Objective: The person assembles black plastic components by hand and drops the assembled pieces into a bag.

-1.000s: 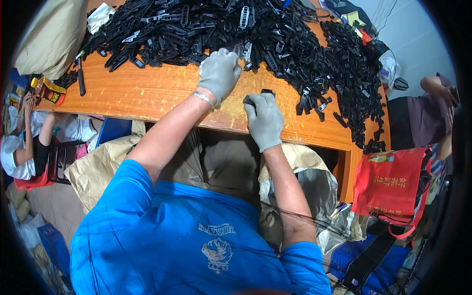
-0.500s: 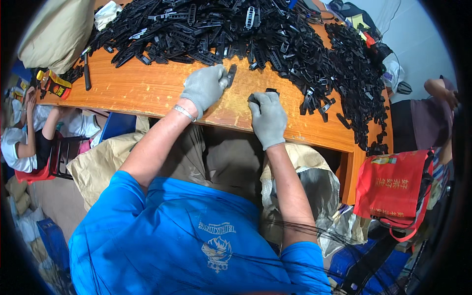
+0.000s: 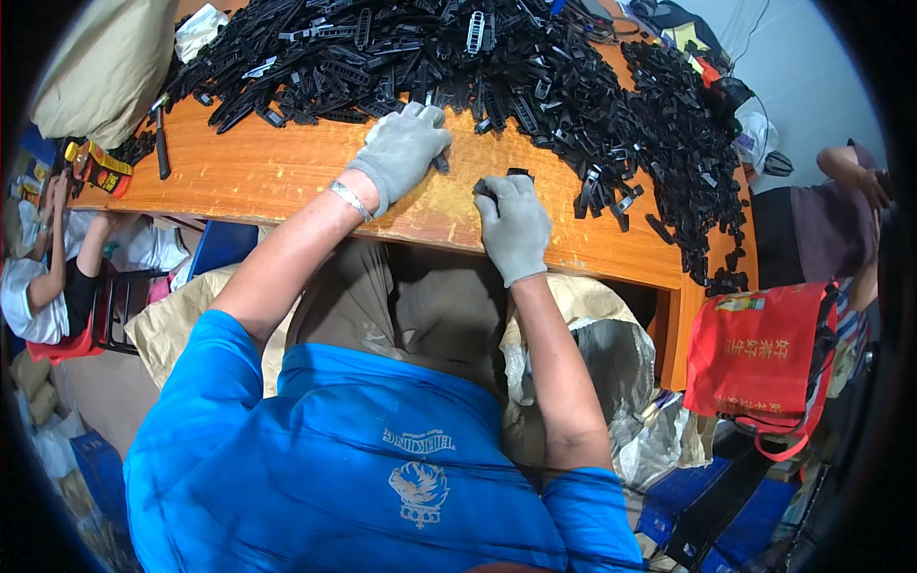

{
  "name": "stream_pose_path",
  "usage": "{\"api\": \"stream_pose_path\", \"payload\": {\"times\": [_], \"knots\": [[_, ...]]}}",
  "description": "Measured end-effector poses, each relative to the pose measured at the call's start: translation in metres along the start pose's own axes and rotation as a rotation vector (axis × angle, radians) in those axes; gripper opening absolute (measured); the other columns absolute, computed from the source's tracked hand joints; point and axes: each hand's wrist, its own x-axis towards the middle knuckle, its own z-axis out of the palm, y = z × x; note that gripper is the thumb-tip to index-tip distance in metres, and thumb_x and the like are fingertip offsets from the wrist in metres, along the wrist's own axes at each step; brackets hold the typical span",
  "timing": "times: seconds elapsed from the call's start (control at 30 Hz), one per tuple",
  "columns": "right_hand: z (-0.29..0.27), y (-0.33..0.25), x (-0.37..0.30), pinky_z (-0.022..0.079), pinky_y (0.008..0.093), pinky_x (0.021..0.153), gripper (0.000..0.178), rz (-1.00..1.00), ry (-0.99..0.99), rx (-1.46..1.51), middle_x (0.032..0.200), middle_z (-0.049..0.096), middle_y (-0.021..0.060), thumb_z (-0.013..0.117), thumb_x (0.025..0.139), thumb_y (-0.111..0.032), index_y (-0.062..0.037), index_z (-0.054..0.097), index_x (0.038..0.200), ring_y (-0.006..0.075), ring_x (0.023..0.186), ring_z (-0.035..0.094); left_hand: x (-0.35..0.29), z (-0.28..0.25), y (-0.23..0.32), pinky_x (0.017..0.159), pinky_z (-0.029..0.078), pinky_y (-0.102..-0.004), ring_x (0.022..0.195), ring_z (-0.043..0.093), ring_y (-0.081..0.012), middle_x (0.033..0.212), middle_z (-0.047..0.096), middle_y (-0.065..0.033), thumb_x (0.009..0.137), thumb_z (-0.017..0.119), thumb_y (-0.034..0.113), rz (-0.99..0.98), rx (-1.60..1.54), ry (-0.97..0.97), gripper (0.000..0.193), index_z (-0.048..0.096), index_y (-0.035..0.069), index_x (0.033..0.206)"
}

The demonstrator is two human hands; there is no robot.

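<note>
Both my hands wear thin grey gloves. At the near edge of the heap of black plastic parts, my left hand reaches forward, palm down, its fingers stretched and a little bent. A small black plastic piece shows from under its right side; whether it is gripped cannot be made out. Lower and to the right, my right hand rests by the table's near edge with its fingers curled. The end of a black plastic part sticks out beyond them, and the rest is hidden by the glove.
The heap covers the back and right of the wooden table. A hammer, a yellow-capped bottle and a large beige sack are at the left. A red bag stands right. Other people are at both sides.
My left hand has moved forward to the heap, its fingers stretching out over the black piece that stood at its fingertips. My right hand keeps its place on the table.
</note>
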Motion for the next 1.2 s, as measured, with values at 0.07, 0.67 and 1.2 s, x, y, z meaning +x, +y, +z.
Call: {"api": "stream_pose_path", "payload": {"times": [0.07, 0.67, 1.2], "knots": [[0.001, 0.002, -0.002, 0.058, 0.0436, 0.08, 0.019, 0.003, 0.015, -0.009, 0.107, 0.068, 0.0091, 0.079, 0.092, -0.018, -0.0145, 0.074, 0.11, 0.0315, 0.097, 0.071, -0.009, -0.004, 0.008, 0.093, 0.058, -0.0475, 0.112, 0.068, -0.0337, 0.113, 0.069, -0.0123, 0.094, 0.069, 0.017, -0.005, -0.028, 0.002, 0.014, 0.078, 0.013, 0.104], [0.002, -0.006, 0.043, 0.057, 0.0452, 0.084, 0.017, -0.039, -0.269, 0.078, 0.106, 0.071, 0.0104, 0.078, 0.091, -0.02, -0.0158, 0.081, 0.107, 0.0329, 0.097, 0.071, -0.055, 0.013, 0.004, 0.091, 0.053, -0.0465, 0.105, 0.063, -0.0353, 0.105, 0.068, -0.0102, 0.091, 0.081, 0.024, -0.156, -0.334, 0.106, 0.02, 0.076, 0.011, 0.106], [-0.048, 0.033, 0.024, 0.059, 0.0426, 0.087, 0.02, -0.193, -0.197, 0.002, 0.11, 0.073, 0.0087, 0.075, 0.094, -0.024, -0.0144, 0.079, 0.111, 0.0325, 0.099, 0.072, -0.058, 0.019, 0.0, 0.093, 0.051, -0.0471, 0.103, 0.064, -0.0374, 0.105, 0.07, -0.0138, 0.086, 0.081, 0.012, -0.135, -0.425, 0.183, 0.02, 0.075, 0.004, 0.103]]}}
